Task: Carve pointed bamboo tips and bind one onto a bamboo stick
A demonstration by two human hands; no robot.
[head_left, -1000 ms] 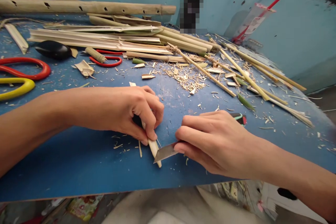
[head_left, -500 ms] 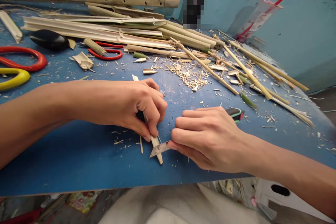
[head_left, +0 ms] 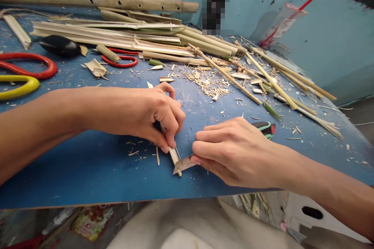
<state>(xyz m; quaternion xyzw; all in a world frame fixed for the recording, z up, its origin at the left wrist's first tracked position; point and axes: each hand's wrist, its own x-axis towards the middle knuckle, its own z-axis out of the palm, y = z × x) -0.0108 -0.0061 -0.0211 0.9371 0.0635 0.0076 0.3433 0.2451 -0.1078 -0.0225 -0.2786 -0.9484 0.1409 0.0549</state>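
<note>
My left hand (head_left: 163, 118) is closed, pinching a thin bamboo strip (head_left: 173, 156) between thumb and finger against the blue table. The strip's narrow tip points toward the near edge, and its far end shows beyond my knuckles. In my right hand (head_left: 233, 153) is a utility knife (head_left: 264, 127), its black and green handle end showing behind the wrist side. The knife's bare blade (head_left: 184, 164) lies across the strip close to its tip. Most of the handle is hidden under my right palm. A loose bamboo sliver (head_left: 158, 155) lies just left of the strip.
Wood shavings (head_left: 206, 83) are heaped in mid-table. Split bamboo pieces (head_left: 111, 37) and a holed bamboo pole (head_left: 122, 2) lie along the back. Red-handled scissors (head_left: 121, 61) and a black rounded object (head_left: 60, 46) are at left. A cup with a red straw (head_left: 282, 23) stands back right.
The knife blade has shifted slightly right and tilted its angle across the strip. My left hand keeps its pinch. The whole view has shifted a little.
</note>
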